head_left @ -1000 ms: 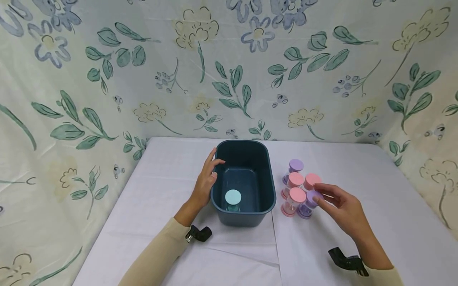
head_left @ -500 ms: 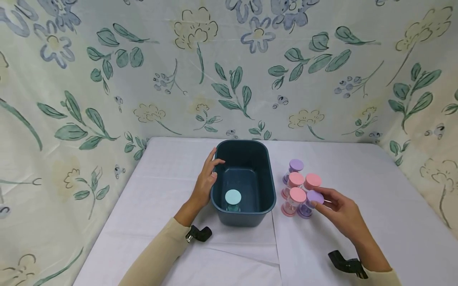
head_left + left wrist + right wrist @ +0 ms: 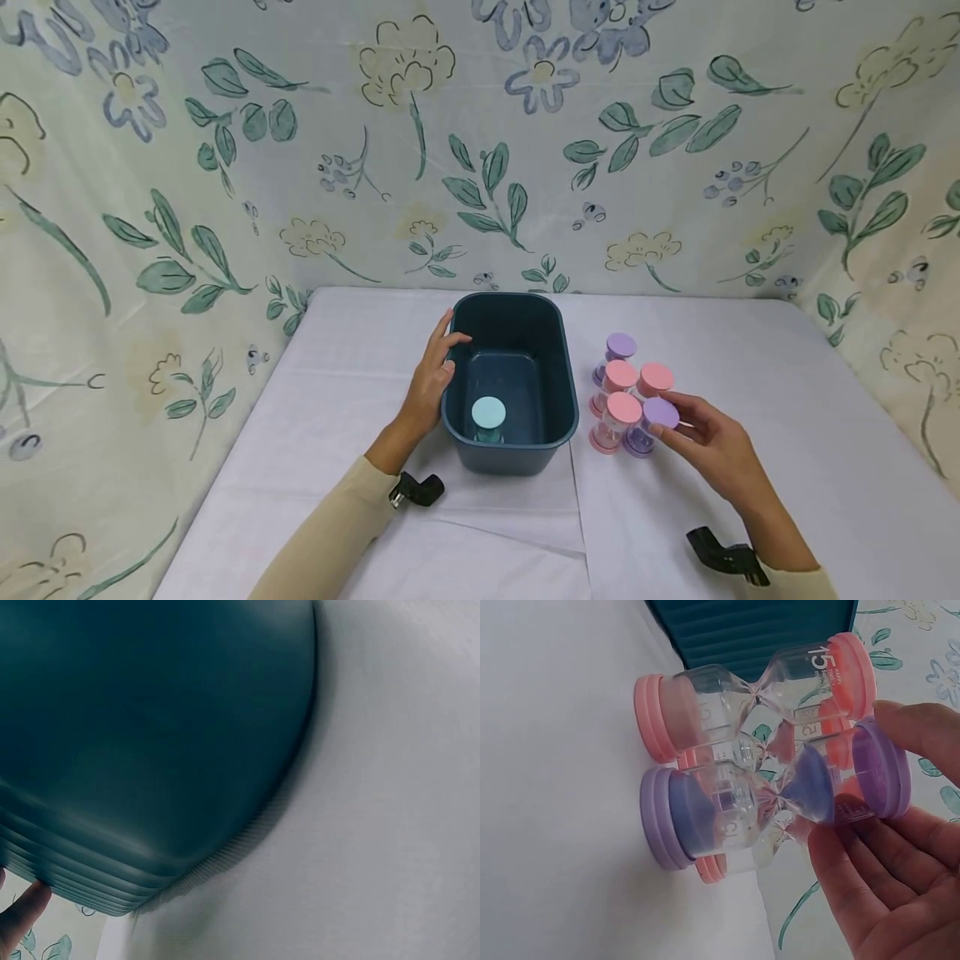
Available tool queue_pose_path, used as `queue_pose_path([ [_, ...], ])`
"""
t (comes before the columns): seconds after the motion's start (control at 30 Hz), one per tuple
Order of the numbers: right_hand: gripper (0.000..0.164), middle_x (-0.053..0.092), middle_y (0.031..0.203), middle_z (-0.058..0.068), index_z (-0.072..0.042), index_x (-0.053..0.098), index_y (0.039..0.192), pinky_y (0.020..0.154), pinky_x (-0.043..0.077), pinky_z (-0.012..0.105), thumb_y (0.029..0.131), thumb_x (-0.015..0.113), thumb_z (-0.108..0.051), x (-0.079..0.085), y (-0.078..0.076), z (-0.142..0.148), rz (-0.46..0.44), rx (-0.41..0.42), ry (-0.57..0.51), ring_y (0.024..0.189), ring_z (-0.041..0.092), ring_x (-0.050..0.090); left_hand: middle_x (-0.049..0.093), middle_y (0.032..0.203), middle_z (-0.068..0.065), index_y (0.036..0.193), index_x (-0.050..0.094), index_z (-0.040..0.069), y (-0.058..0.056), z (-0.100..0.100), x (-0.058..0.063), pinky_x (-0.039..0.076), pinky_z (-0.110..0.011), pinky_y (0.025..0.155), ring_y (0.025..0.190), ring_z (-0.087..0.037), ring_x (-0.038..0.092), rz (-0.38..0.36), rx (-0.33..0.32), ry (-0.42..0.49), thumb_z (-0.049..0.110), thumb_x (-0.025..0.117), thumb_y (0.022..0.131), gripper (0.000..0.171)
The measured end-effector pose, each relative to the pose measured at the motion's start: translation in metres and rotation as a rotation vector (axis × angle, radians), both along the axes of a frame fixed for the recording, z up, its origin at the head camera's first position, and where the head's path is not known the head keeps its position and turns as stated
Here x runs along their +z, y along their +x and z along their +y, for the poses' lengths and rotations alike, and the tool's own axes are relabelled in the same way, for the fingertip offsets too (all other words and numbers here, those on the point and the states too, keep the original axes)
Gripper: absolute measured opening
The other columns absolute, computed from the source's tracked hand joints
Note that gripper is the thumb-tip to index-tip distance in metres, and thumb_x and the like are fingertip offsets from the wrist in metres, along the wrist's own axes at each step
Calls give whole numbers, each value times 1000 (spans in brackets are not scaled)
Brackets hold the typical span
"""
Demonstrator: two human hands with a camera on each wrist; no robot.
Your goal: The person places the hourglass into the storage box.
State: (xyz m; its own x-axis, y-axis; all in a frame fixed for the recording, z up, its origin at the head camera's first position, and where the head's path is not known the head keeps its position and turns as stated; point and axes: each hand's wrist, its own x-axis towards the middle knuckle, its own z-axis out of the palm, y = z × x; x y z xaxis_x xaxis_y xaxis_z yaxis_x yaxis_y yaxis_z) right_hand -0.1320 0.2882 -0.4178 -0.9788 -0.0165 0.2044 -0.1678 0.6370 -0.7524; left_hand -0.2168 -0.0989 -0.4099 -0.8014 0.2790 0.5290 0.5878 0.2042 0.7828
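My left hand [image 3: 432,375] holds the left rim of a dark teal bin [image 3: 510,457], one finger over the edge and others along the outside. In the left wrist view a fingertip touches the bin's ridged wall [image 3: 90,874]. An hourglass with a mint cap [image 3: 489,413] stands inside at the near end. My right hand [image 3: 712,442] pinches the top cap of a purple hourglass [image 3: 664,817] between thumb and fingers. Its base stays close over the white cloth, and blue-purple sand shows in both bulbs. A pink hourglass [image 3: 712,712] marked 15 stands right beside it.
Two more pink hourglasses, one at the middle left [image 3: 619,377] and one at the right [image 3: 656,379], crowd behind the held one. Another purple hourglass [image 3: 620,346] is at the back of the cluster. White cloth [image 3: 750,350] covers the table; a floral curtain [image 3: 525,167] hangs behind.
My right thumb and fingers have come down and settled around the purple cap. The left hand, bin and other hourglasses keep their places.
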Motion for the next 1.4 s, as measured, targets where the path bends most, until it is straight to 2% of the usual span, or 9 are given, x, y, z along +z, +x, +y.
queue_pose_path([
  [0.3, 54, 61, 124, 18, -4, 54, 133, 77, 47, 8, 86, 73, -23, -3, 3, 1, -24, 14, -30, 98, -14, 53, 12, 157, -25, 129, 48, -5, 4, 0, 0, 10, -67, 109, 145, -42, 11, 7, 2, 1, 19, 32, 94, 45],
  [0.7, 50, 61, 123, 19, -2, 55, 130, 76, 47, 9, 87, 71, -21, -8, 6, 4, -45, 37, -60, 98, -13, 55, 13, 157, -25, 128, 48, -5, 10, 2, -1, 10, -69, 108, 144, -43, 11, 12, 10, -2, 25, 32, 96, 47],
  [0.77, 50, 62, 123, 19, -2, 55, 130, 76, 47, 9, 88, 71, -23, -8, 7, 4, -57, 30, -56, 98, -13, 55, 13, 157, -26, 129, 48, -5, 9, 1, -4, 10, -68, 108, 144, -43, 11, 16, 8, -2, 24, 32, 96, 46],
  [0.87, 50, 62, 123, 19, -2, 56, 130, 76, 47, 8, 88, 70, -27, -8, 9, 4, -75, 19, -44, 97, -14, 54, 12, 158, -24, 130, 48, -3, 3, 1, -15, 9, -68, 108, 145, -41, 11, 27, 7, 1, 22, 33, 95, 46],
  [1.07, 51, 61, 124, 18, -3, 56, 130, 76, 46, 8, 89, 69, -30, -9, 12, 6, -98, 8, -37, 97, -16, 52, 11, 161, -11, 134, 49, 8, -9, -1, -40, 9, -67, 109, 147, -29, 9, 47, 22, -1, 26, 31, 95, 45],
  [1.2, 51, 61, 125, 18, -4, 55, 130, 76, 47, 8, 89, 69, -30, -11, 12, 7, -108, 0, -42, 96, -16, 52, 11, 161, -8, 134, 49, 13, -10, -1, -43, 10, -66, 109, 147, -24, 10, 59, 22, -2, 36, 31, 97, 47],
  [1.3, 53, 60, 126, 18, -4, 54, 132, 76, 47, 9, 89, 69, -32, -12, 13, 7, -120, -12, -41, 96, -16, 51, 12, 161, -9, 133, 49, 12, -8, -1, -43, 11, -65, 110, 147, -23, 10, 69, 23, -6, 46, 28, 98, 53],
  [1.4, 55, 59, 127, 18, -5, 53, 133, 76, 47, 9, 89, 69, -34, -13, 14, 6, -126, -19, -42, 96, -16, 50, 12, 161, -10, 133, 49, 12, -7, 0, -42, 12, -64, 110, 147, -22, 10, 76, 22, -3, 47, 27, 98, 54],
])
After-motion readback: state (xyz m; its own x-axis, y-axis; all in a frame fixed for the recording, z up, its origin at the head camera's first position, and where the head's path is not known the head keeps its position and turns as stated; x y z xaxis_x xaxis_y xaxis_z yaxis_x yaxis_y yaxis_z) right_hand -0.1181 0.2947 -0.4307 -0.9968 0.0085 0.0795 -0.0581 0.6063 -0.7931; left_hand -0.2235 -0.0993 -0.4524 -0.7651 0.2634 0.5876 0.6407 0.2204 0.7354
